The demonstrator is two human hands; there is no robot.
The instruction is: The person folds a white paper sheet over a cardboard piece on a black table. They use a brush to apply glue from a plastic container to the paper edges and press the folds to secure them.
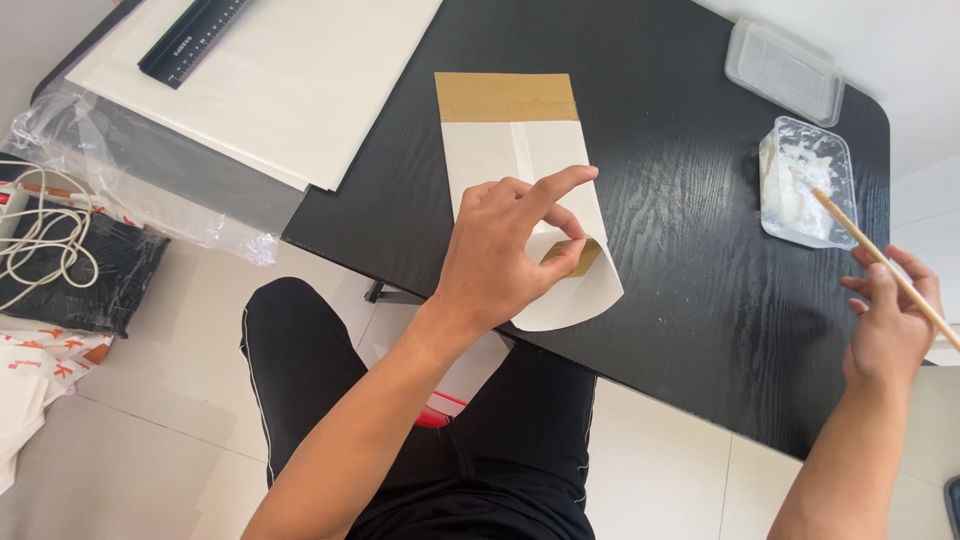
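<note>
A white folded paper piece [520,160] with a tan band at its far end lies on the black table [680,250]. My left hand [505,255] pinches its curled near end and lifts it off the table edge. My right hand [890,320] holds a thin wooden stick [880,258] whose tip rests in a clear plastic tub of white paste [805,180] at the right.
A clear lid [783,70] lies behind the tub. Large cream paper sheets [290,80] with a black ruler [192,40] cover the table's far left. A plastic bag [150,190], white cable [45,235] and black bag [80,275] sit at left. My dark-trousered legs are below.
</note>
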